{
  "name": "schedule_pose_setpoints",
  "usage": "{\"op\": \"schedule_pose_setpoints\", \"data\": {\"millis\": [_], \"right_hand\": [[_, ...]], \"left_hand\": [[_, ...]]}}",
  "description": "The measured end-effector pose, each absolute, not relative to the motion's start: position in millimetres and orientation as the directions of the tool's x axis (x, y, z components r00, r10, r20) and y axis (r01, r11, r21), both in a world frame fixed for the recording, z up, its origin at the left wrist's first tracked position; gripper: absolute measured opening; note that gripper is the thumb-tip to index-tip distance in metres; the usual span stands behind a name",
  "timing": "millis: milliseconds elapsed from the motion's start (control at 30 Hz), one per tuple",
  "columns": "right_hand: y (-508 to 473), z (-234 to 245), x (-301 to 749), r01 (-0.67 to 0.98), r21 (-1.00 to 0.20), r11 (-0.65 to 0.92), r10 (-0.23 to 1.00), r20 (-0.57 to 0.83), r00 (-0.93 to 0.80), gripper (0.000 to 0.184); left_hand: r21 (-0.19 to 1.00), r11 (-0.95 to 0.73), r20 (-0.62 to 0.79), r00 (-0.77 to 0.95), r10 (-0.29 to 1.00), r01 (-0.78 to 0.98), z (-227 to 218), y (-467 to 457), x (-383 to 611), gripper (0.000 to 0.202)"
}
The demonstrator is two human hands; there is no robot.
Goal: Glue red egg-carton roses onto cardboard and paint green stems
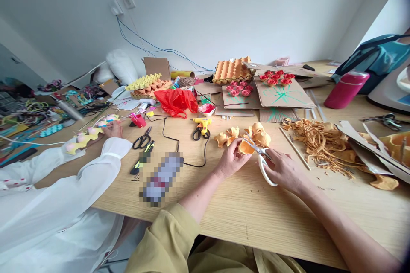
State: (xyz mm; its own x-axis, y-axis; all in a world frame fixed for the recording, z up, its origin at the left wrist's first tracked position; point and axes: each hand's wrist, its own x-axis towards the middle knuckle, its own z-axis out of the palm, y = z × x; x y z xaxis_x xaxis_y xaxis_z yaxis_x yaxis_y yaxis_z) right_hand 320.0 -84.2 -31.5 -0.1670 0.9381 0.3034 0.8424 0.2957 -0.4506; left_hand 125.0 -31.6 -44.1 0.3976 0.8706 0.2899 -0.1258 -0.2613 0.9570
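My left hand (231, 160) pinches an orange egg-carton cup (246, 147) above the wooden table (243, 213). My right hand (283, 169) grips white-handled scissors (263, 160), whose blades reach into the cup. Just behind lie several cut orange carton cups (258, 133). A heap of orange carton strips and scraps (315, 140) spreads to the right of my hands.
Another person in a white sleeve (105, 158) sits at my left, a hand (112, 129) on pastel flowers. Black scissors (142, 140), a yellow glue gun (202, 126), a red plastic bag (177, 101), egg trays (232, 69), red cups on cardboard (277, 77) and a pink flask (346, 89) lie about.
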Motion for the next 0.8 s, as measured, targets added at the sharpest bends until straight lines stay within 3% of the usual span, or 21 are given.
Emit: {"op": "schedule_pose_setpoints", "data": {"millis": [367, 533, 800], "right_hand": [[-84, -39, 318, 0.866, -0.389, 0.316, 0.927, 0.320, -0.195, 0.020], [-84, -40, 319, 0.876, -0.363, 0.318, 0.925, 0.319, -0.204, 0.020], [-83, -44, 321, 0.888, -0.325, 0.325, 0.919, 0.329, -0.216, 0.021]], "left_hand": [[0.834, -0.542, 0.457, 0.420, 0.784, 0.105, -37, -39, 122, 0.036], [0.839, -0.529, 0.463, 0.344, 0.817, 0.127, -46, -38, 129, 0.044], [0.838, -0.510, 0.426, 0.350, 0.834, 0.195, -44, -39, 127, 0.037]]}}
